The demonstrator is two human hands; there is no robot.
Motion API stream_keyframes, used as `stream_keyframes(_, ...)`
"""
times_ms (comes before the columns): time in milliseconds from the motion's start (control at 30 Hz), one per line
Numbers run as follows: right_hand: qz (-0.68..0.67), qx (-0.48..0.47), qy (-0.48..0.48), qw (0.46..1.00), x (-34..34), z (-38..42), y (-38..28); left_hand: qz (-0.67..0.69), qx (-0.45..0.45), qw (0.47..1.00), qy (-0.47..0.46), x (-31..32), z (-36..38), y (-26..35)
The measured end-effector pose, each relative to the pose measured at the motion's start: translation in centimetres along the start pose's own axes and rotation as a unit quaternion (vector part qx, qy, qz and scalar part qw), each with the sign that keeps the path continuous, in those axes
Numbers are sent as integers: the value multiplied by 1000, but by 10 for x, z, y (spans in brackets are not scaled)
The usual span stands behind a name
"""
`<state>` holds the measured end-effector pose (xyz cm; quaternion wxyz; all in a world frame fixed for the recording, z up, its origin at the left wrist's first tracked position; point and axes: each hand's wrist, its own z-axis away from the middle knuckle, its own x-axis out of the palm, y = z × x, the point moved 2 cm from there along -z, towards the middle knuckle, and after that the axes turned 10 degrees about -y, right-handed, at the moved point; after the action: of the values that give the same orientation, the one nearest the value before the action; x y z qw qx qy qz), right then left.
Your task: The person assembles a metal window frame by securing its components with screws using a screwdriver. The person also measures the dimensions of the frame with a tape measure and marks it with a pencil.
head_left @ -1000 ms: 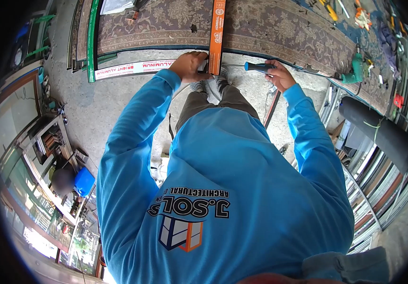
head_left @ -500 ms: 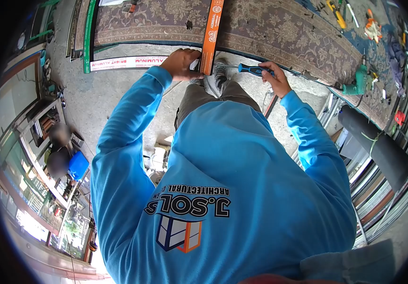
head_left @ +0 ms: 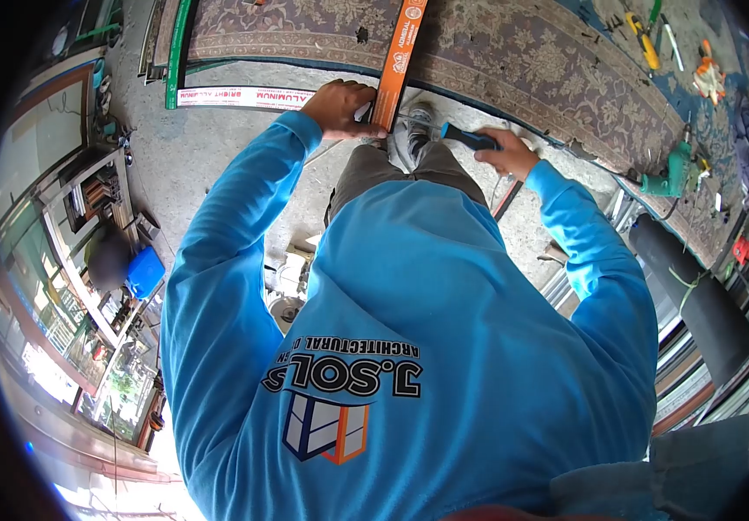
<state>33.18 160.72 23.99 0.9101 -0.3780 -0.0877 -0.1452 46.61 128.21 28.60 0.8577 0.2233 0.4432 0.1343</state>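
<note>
A person's left hand [head_left: 340, 108] grips a long orange-labelled metal bar [head_left: 400, 56]; the right hand [head_left: 509, 154], apart, clasps a blue-and-black-handled screwdriver [head_left: 463, 136].

Shirt [head_left: 496, 330]: bright blue, with black lettering and an emblem [head_left: 354, 430] in dark blue, white and orange. Trousers [head_left: 370, 174]: dark grey-brown. Screwdriver [head_left: 472, 139]: handle black, with blue at its end. Upright strip [head_left: 403, 52]: orange face, white lettering, dark side. Cross strip [head_left: 244, 96]: white face, red and pink lettering. Outer strip [head_left: 180, 52]: green. Rug [head_left: 505, 78]: muted purple-brown ground, beige floral pattern, lighter patterned border. Floor [head_left: 166, 187]: pale grey. Drill [head_left: 676, 169]: green. Container [head_left: 144, 273]: vivid blue. Roll [head_left: 696, 300]: black or very dark grey; the dim edge prevents a firmer finding.
</note>
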Motion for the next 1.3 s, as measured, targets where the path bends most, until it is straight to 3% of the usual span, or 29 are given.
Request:
stream_keyframes(33,-300,79,-174,934,-5,0,-9,-13,22,1000,6,4,1,-2)
stream_keyframes(67,-303,81,-177,933,-9,-5,-6,-11,20,1000,3,8,2,-3)
stream_keyframes(133,-206,62,-167,962,-15,-15,-5,-61,29,998,-2,10,0,-4)
stream_keyframes(167,-6,-18,-77,997,-16,-18,-7,-92,41,995,18,10,3,-2)
stream_keyframes(200,125,-185,-19,975,-14,-21,-2,-93,35,995,18,9,1,-3)
stream_keyframes(233,264,-325,90,904,-8,-20,-3,-90,16,996,12,11,0,-2)
stream_keyframes(300,307,-381,132,862,-9,-14,2,-81,8,997,14,13,0,-1)
stream_keyframes(333,18,-203,9,979,-14,-18,5,-84,2,996,19,11,-2,-4)
stream_keyframes(367,-275,11,-117,954,-12,-17,5,-84,32,995,37,10,-1,-4)
stream_keyframes(400,-392,102,-268,874,-15,-12,-7,-82,63,993,50,11,2,-2)
stream_keyframes(467,-348,123,-282,885,-17,-21,-8,-90,62,992,58,11,5,-4)
stream_keyframes(500,-135,65,-194,970,-21,-29,-6,-91,79,991,64,14,3,-9)
stream_keyframes(533,86,3,-92,992,-20,-33,-1,-91,96,989,69,15,3,-11)
stream_keyframes(567,266,-221,-2,938,-12,-26,-6,-76,91,992,49,13,2,-12)
stream_keyframes(667,257,-204,76,942,5,-10,-10,-65,89,993,30,12,1,-12)
stream_keyframes(733,194,-252,82,944,-1,-18,1,-68,79,994,26,13,1,-12)
stream_keyframes(767,-6,-139,-43,989,-13,-22,4,-66,81,994,34,13,1,-12)
stream_keyframes(800,-206,-17,-163,965,-17,-23,9,-64,83,994,41,13,1,-11)
stream_keyframes(833,-271,9,-136,953,-13,-17,0,-63,86,993,41,12,1,-9)
stream_keyframes(967,-140,-28,-130,981,-15,-20,-12,-69,68,995,21,7,2,-8)
stream_keyframes(1033,96,-74,-42,992,-13,-16,-18,-71,68,995,26,7,2,-6)
stream_keyframes(1133,107,-52,-16,993,-6,-6,-23,-95,57,994,12,4,2,-6)
stream_keyframes(1233,94,-90,-12,991,-9,-7,-14,-131,58,990,11,7,6,-2)
stream_keyframes(1300,89,-96,-8,991,-9,-3,-10,-70,30,994,74,18,12,-1)
